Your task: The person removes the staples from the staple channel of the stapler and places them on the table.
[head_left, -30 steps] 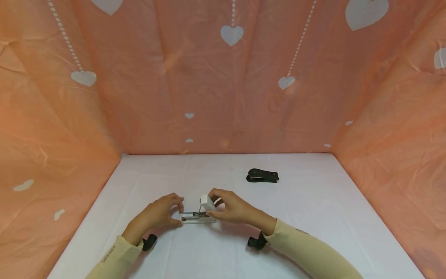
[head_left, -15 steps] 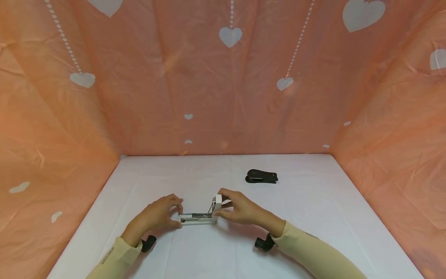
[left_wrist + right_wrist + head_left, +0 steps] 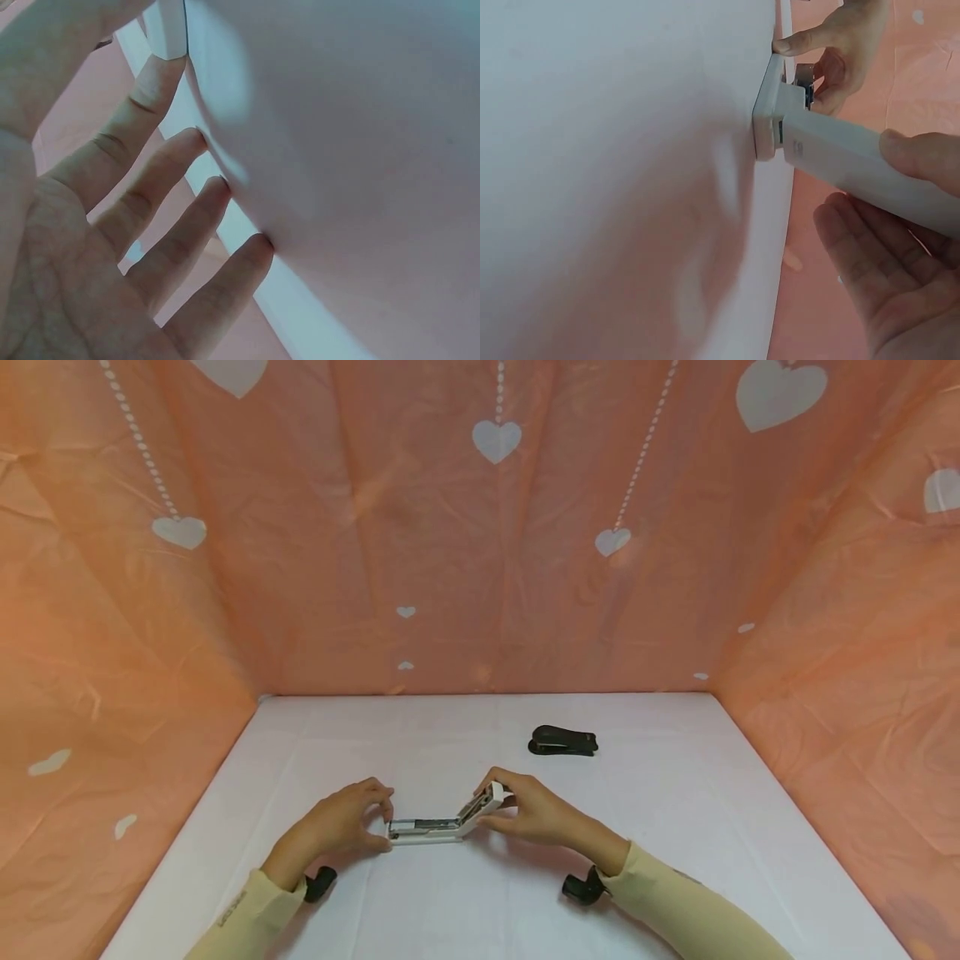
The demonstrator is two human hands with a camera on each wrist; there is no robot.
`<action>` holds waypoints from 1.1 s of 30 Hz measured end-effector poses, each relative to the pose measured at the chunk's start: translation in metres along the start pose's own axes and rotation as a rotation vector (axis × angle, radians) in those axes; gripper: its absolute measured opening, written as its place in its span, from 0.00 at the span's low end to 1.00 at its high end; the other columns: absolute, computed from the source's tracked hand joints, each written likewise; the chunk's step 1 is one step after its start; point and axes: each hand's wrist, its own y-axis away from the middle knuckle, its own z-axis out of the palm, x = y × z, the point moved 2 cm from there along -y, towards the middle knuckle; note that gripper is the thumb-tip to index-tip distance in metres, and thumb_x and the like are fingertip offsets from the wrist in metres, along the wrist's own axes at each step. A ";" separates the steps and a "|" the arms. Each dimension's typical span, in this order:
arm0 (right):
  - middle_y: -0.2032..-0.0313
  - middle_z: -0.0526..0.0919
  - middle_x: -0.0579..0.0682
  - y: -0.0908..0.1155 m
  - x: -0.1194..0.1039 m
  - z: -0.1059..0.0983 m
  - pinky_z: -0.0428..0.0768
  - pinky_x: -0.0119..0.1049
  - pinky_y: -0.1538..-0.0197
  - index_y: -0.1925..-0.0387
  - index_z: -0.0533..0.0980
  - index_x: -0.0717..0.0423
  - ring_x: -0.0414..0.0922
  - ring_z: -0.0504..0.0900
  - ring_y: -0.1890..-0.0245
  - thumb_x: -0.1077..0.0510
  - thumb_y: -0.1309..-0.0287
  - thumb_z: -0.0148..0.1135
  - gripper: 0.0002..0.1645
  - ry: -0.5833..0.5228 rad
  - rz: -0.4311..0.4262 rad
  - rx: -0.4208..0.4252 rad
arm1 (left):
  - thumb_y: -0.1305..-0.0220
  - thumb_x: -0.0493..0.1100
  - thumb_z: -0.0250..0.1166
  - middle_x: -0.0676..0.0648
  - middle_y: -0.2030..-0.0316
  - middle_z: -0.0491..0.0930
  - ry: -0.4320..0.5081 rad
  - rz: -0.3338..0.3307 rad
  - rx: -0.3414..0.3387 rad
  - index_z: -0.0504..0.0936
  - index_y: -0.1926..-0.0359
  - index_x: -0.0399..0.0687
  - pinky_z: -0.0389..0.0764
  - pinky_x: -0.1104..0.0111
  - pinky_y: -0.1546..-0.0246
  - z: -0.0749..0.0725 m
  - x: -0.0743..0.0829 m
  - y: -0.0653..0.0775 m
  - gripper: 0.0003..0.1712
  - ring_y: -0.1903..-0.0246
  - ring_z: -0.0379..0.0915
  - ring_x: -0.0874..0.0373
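A white stapler (image 3: 425, 840) lies on the table, its top arm swung up and tilted back to the right, so that the metal staple channel shows. My left hand (image 3: 341, 817) pinches the left end of the base between thumb and fingers. In the left wrist view that stapler end (image 3: 166, 31) meets a fingertip, while the other fingertips rest on the table. My right hand (image 3: 542, 812) holds the raised top arm by its free end. The right wrist view has this arm (image 3: 847, 154) between the thumb and fingers. Whether staples lie in the channel cannot be made out.
A black stapler (image 3: 562, 741) lies farther back on the white table (image 3: 360, 735), right of centre. Orange cloth with white hearts (image 3: 480, 568) walls the table at the back and both sides. Black wrist cameras (image 3: 321, 884) hang under both forearms.
My right hand has moved right, swinging the stapler's top arm from roughly upright to leaning back and lower on the right. My left hand stays at the base's end.
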 end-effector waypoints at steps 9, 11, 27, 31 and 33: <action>0.49 0.88 0.45 0.010 0.008 -0.008 0.85 0.36 0.42 0.48 0.77 0.48 0.39 0.85 0.47 0.64 0.33 0.73 0.17 0.067 0.004 -0.030 | 0.48 0.53 0.87 0.42 0.38 0.81 0.008 0.011 0.000 0.80 0.67 0.61 0.81 0.43 0.42 0.000 0.001 0.001 0.20 0.36 0.77 0.35; 0.51 0.88 0.42 0.013 0.010 -0.010 0.84 0.36 0.43 0.49 0.77 0.47 0.37 0.84 0.49 0.63 0.34 0.74 0.17 0.102 0.009 -0.034 | 0.49 0.53 0.87 0.43 0.38 0.81 0.007 0.009 0.000 0.80 0.68 0.61 0.81 0.43 0.42 0.001 0.001 0.002 0.20 0.36 0.77 0.35; 0.56 0.83 0.39 0.023 0.021 -0.014 0.77 0.31 0.57 0.50 0.78 0.46 0.34 0.75 0.62 0.57 0.33 0.76 0.16 0.243 0.063 -0.102 | 0.48 0.50 0.87 0.42 0.38 0.81 0.026 0.001 0.001 0.81 0.66 0.59 0.79 0.41 0.39 -0.001 0.001 0.002 0.20 0.35 0.76 0.34; 0.54 0.85 0.40 0.020 0.016 -0.015 0.80 0.34 0.49 0.48 0.79 0.48 0.35 0.79 0.57 0.55 0.35 0.78 0.18 0.270 0.034 -0.096 | 0.48 0.49 0.87 0.43 0.39 0.81 0.025 -0.002 0.008 0.80 0.65 0.60 0.79 0.41 0.40 -0.002 0.003 0.003 0.20 0.35 0.76 0.35; 0.52 0.86 0.42 0.018 0.013 -0.015 0.81 0.37 0.44 0.46 0.79 0.52 0.37 0.82 0.52 0.56 0.35 0.78 0.20 0.270 0.018 -0.094 | 0.47 0.50 0.86 0.43 0.38 0.81 0.031 -0.012 0.008 0.80 0.65 0.60 0.79 0.41 0.40 -0.002 0.003 0.004 0.20 0.35 0.75 0.35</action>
